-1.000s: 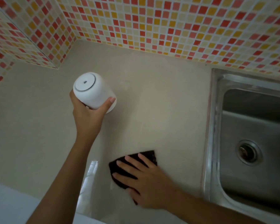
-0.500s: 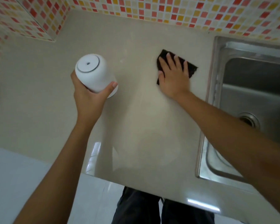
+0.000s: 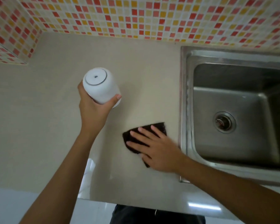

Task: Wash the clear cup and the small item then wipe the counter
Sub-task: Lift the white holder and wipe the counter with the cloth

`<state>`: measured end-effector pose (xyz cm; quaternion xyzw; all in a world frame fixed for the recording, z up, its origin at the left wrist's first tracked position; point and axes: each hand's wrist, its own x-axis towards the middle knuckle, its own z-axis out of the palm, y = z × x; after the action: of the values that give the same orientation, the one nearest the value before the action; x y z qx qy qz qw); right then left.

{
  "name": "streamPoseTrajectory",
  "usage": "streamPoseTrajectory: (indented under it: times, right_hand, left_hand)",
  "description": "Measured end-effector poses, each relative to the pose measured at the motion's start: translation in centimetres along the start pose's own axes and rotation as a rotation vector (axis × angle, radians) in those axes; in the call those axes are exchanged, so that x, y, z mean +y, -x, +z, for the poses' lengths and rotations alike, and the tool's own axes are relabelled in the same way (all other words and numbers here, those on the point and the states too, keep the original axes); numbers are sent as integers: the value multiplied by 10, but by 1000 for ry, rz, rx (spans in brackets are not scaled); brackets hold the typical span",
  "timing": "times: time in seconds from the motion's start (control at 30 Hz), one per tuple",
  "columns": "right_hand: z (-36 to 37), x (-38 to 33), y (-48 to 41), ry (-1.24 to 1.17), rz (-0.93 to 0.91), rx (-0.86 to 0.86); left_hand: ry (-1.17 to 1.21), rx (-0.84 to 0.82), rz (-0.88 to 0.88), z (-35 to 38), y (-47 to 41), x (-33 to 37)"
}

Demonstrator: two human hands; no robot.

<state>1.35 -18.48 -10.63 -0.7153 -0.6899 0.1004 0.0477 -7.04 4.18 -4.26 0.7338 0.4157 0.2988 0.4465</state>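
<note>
my left grip holds the cup upside down above the worktop, left of centre. my right grip lies flat on the cloth, on the worktop just left of the sink. the tiled wall stands behind both.

white cup held upside down above the beige counter, left of centre, dark cloth lay flat near the sink
</note>
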Motion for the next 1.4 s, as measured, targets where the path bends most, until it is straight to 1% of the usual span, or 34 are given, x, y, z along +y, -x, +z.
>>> streamPoseTrajectory:
  times: [0.07,0.13,0.27,0.37,0.53,0.67,0.73,0.77,0.83,0.87,0.9,0.93,1.0,1.03,1.1,1.13,1.17,1.2,1.23,1.3,1.33,1.4]
  right_hand:
    - [-7,46,-24,52,208,64]
    - [-19,93,-57,75,371,101]
    - [-42,167,-124,-28,593,86]
    - [-44,181,-148,-37,707,111]
    - [-33,142,-116,-42,681,122]
    - [-19,79,-71,-31,643,126]
    - [-14,50,-47,-37,598,98]
    - [-11,37,-34,-45,575,80]
    - [-6,14,-10,-62,529,47]
    - [-5,4,-2,-75,512,24]
    - [-6,-4,5,-92,503,2]
    - [-7,-9,9,-105,498,-19]
    - [-15,-7,8,-210,479,8]
    - [-20,-3,7,-344,481,54]
    - [-30,7,11,-693,566,200]
    - [-35,14,16,-751,631,303]
    - [-37,22,21,-681,692,381]
    - [-39,28,26,-567,740,397]
    - [-41,33,30,-470,766,363]
    - [-46,39,33,-356,778,232]
    - [-48,41,32,-341,784,185]
    - [-54,45,30,-361,812,149]
  left_hand:
    - [2,-17,-12,6,2,-5]
    - [6,-39,-30,13,5,-8]
    - [23,-67,-43,25,9,-10]
    - [28,-73,-28,28,9,-13]
    - [68,-109,-5,26,14,-16]
    - [72,-135,-2,22,16,-16]
    - [63,-161,-20,20,20,-17]
    - [54,-144,-48,20,27,-19]
    - [55,-3,-130,17,58,-18]
    - [59,83,-137,16,79,-17]
    - [52,129,-118,14,100,-15]
    - [32,121,-89,14,118,-11]
    - [-11,-7,-16,18,135,-7]
    - [-22,-91,31,23,134,-6]
    - [-38,-245,121,38,119,-3]
    - [-61,-309,148,47,110,-2]
    - [-114,-361,177,57,99,-1]
    - [-196,-409,209,68,89,-1]
    - [-291,-459,238,77,79,-2]
    - [-459,-543,281,91,64,-1]
    - [-515,-565,296,94,58,0]
    - [-565,-586,297,97,51,3]
